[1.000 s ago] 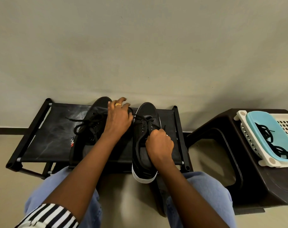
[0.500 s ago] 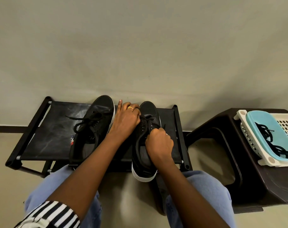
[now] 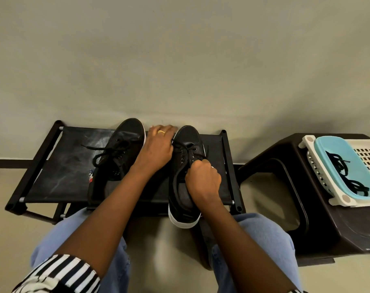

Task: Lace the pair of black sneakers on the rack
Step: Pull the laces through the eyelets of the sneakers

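At left of centre, the left sneaker [image 3: 118, 157] is sitting on the rack [image 3: 59, 166], its lace lying loose, so it could slide out of the eyelets. Beside it, the left hand [image 3: 156, 149] is lying between the shoes, fingers curled at the right sneaker [image 3: 185, 176]; whether they are gripping lace is unclear. The right hand [image 3: 203, 179] is pinching the lace [image 3: 187, 148] in a closed fist. That sneaker's heel is overhanging the rack's near edge, so a hard tug could drag it off.
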